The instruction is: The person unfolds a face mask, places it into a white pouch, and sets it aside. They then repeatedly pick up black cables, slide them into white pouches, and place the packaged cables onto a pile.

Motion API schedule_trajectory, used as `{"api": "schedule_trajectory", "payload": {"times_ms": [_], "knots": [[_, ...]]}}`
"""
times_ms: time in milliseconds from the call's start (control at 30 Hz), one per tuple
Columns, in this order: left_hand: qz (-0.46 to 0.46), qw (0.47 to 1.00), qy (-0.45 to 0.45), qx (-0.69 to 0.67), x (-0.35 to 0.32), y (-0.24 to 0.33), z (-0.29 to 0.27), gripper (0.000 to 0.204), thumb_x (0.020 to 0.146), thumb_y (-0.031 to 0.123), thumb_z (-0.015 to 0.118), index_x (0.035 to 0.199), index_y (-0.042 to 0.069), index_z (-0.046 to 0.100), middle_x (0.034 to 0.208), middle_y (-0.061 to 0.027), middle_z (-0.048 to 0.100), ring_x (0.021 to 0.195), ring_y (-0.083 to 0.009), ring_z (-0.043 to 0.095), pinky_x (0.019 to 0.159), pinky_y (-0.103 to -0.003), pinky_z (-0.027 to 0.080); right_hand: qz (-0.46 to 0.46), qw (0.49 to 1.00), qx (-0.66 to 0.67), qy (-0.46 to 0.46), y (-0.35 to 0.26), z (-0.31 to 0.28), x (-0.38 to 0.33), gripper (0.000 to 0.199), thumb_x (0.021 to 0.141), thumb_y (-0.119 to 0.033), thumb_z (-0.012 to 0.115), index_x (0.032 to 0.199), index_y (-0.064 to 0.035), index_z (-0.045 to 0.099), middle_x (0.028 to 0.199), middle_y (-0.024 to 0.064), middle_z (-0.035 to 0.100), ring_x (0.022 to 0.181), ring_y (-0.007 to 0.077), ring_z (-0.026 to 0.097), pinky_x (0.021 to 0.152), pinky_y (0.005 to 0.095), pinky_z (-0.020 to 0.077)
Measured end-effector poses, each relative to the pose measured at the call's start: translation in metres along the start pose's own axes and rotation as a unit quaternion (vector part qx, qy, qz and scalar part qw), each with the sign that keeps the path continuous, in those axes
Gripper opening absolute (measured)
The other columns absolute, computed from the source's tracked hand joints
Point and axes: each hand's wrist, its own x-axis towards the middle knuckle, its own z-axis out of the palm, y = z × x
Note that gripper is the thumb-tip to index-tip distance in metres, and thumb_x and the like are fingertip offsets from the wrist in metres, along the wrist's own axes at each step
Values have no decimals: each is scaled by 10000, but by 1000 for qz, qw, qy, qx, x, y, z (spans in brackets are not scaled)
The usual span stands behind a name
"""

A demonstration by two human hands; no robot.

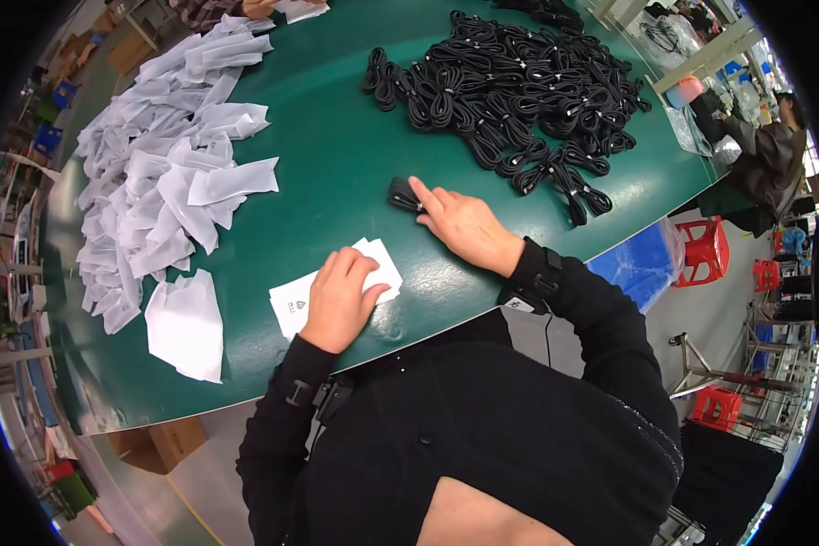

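My left hand (338, 298) rests on a small stack of flat white printed packets (288, 305) near the table's front edge. Its fingers lie over the stack, and the thumb is spread to the right. Farther right, my right hand (469, 232) holds a coiled black cable (402, 196) at the tabletop, the index finger stretched along it and the other fingers partly hidden. Beyond that hand lies a large heap of similar coiled black cables (528, 86). On the left spreads a long pile of white pouches (168, 173), with one wider white pouch (184, 323) at its near end.
The green table (328, 136) bends across the view. At the far edge another person's hand (259, 7) is beside white packets. Right of the table are a blue plastic-covered bin (632, 264), a red stool (703, 253) and a seated person (764, 164). A cardboard box (159, 444) stands below the left edge.
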Motion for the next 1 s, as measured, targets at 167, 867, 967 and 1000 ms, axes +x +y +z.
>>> {"api": "schedule_trajectory", "payload": {"times_ms": [167,867,967,1000], "knots": [[-25,1000,-4,6,-6,-5,11,129,815,5,709,882,1,599,851,-98,588,780,-233,624,662,-316,494,-60,996,64,-3,-6,-11,-1,506,860,-111,652,1334,4,519,808,100,593,719,271,626,631,394,519],[-58,977,29,-205,-7,3,-8,113,813,-50,675,872,23,612,983,-88,630,865,-192,585,710,-292,482,126,816,482,-292,-30,-37,-2,298,895,-187,678,1186,-120,684,827,50,594,696,223,582,645,359,485],[-18,987,29,-154,-3,2,-13,128,799,-49,685,869,32,616,1003,-86,628,905,-197,578,717,-290,476,32,883,419,-208,-38,-37,-4,303,887,-152,693,1188,-115,678,926,66,589,818,200,589,694,345,492],[-34,985,34,-164,-1,3,-15,130,795,-45,687,865,34,611,1007,-84,624,913,-208,571,736,-300,471,-15,909,382,-164,-39,-38,-4,307,884,-134,701,1189,-113,675,975,74,586,879,189,592,718,338,496]]}}
